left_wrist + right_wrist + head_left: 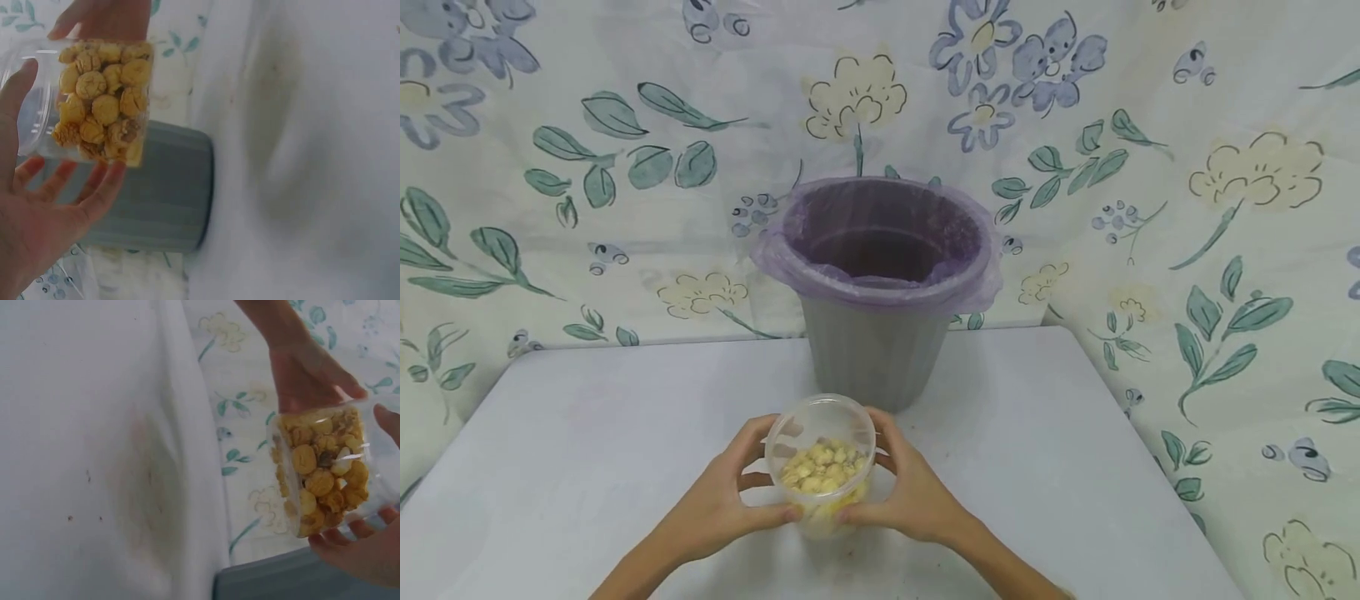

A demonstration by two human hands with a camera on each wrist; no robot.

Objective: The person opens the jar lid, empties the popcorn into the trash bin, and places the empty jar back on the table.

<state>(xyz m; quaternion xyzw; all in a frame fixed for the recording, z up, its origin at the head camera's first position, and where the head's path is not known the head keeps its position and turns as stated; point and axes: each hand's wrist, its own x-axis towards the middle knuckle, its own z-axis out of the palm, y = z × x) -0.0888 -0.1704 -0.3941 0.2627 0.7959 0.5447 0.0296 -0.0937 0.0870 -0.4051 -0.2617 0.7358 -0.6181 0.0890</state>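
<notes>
A clear plastic jar (820,421), partly filled with pale yellow popcorn (103,100), is held between both hands in front of the bin. Its round rim faces up toward the head camera. My left hand (730,496) grips the jar's left side, thumb at the front and fingers spread around the wall. On the opposite side my right hand (910,492) grips it in the same way. Both wrist views show a gap between the jar's base and the table. Rounded popcorn pieces press against the wall in the right wrist view.
Behind the jar stands a grey bin (876,350) lined with a purple plastic bag (887,292) folded over its rim. A white table (625,433) lies beneath, with a few small dark specks. Floral cloth (625,208) hangs behind and at the right.
</notes>
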